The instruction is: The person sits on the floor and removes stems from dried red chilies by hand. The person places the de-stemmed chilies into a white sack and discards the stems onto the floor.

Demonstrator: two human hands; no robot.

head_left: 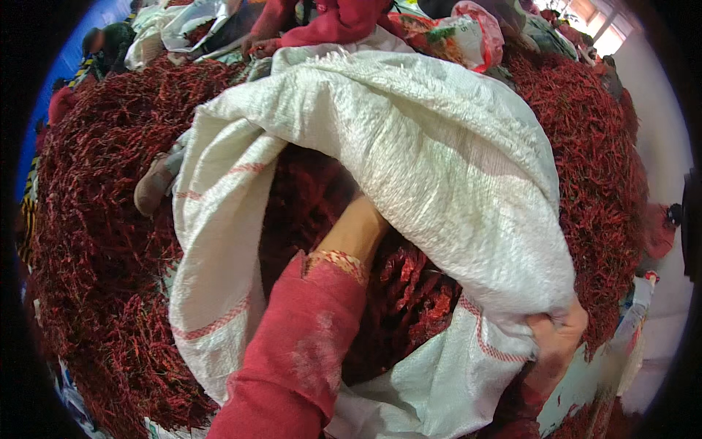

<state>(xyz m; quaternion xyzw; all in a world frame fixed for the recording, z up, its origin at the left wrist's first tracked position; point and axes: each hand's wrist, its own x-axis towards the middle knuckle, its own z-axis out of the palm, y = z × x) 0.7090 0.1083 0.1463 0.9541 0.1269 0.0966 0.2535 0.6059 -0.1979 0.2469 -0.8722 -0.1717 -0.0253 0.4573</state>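
Observation:
A large white woven sack (431, 183) with red stitched lines stands wide-mouthed in front of me, its rim folded outward. Dried red chili peppers (417, 293) lie inside it. My left hand (363, 219) reaches down into the sack, the red sleeve at its mouth; the fingers are hidden behind the folded rim and the shadow inside. On the right side my right hand (559, 329) is closed on the sack's rim, the cloth bunched under its fingers.
Deep heaps of red chili peppers with stems (117, 241) spread on both sides. A shoe (152, 184) shows beside the sack on the left. At the back, a person in a red sleeve (322, 29) works near a printed plastic bag (468, 36). More people sit along the edges.

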